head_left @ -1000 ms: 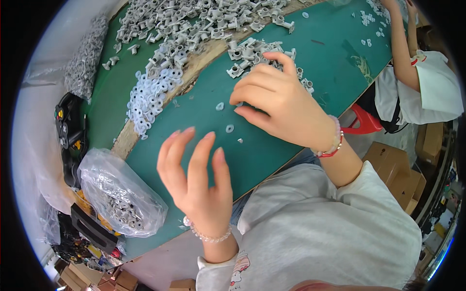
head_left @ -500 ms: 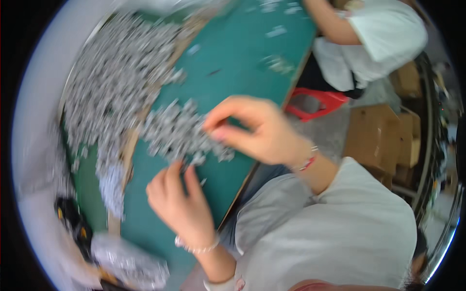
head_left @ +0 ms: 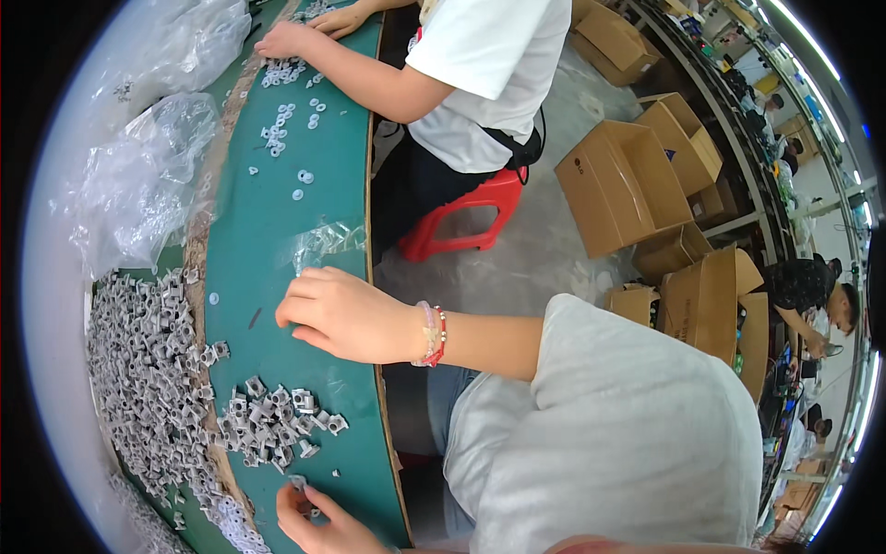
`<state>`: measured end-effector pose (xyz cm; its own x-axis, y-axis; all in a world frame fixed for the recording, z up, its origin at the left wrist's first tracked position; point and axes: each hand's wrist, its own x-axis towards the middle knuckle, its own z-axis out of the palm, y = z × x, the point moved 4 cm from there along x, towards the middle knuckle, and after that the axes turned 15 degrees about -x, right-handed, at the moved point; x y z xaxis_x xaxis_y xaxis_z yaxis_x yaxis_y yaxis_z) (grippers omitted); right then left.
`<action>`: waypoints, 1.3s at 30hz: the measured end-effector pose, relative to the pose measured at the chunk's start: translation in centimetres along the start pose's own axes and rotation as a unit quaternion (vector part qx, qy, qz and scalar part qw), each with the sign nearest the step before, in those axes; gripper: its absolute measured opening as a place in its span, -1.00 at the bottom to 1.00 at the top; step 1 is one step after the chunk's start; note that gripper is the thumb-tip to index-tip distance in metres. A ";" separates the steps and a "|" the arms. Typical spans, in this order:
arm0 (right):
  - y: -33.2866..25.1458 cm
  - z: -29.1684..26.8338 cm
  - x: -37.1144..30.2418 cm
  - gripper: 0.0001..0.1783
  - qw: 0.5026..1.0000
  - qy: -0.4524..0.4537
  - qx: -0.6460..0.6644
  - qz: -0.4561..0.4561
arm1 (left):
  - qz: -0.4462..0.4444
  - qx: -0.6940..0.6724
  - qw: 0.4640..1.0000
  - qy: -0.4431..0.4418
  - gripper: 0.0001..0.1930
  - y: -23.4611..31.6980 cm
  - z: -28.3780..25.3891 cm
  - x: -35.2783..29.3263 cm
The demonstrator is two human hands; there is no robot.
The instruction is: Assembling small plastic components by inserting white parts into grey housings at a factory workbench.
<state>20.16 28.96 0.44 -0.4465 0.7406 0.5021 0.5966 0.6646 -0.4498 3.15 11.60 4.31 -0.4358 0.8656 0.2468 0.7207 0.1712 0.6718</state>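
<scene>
Left hand at six o'clock pinches a small grey part, axis unclear; right hand, fingers curled, rests on green table, boxes at two.

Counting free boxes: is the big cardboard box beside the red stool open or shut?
Open. The box has its flaps spread outward and its bare brown inside shows, with nothing visible in it, right of the stool.

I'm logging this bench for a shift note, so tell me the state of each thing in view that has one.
Left hand: fingers pinching a small grey part.
Right hand: knuckles curled, resting on the green mat.
Small pile of grey parts: loose, scattered.
Cardboard boxes: flaps open.
Red stool: upright, occupied.
</scene>
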 end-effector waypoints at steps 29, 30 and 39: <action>-18.6 3.7 -3.8 -0.88 0.740 -0.413 0.530 0.006 | -0.043 -0.626 0.755 0.190 -0.78 -5.6 -4.4 -8.7; -18.8 3.7 -3.9 -0.88 0.732 -0.433 0.526 0.030 | -0.001 -0.578 0.792 0.196 -0.78 -5.6 -4.7 -8.8; -19.8 4.7 -4.5 -0.82 0.630 -0.486 0.599 0.096 | 0.063 -0.472 0.854 0.209 -0.79 -5.9 -5.5 -9.4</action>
<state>7.19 12.92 3.60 -0.9871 0.1425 -0.0730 0.0308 -0.2784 -0.9600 0.06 -0.14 1.88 -0.6839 0.5708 0.4544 0.1058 -0.5387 0.8358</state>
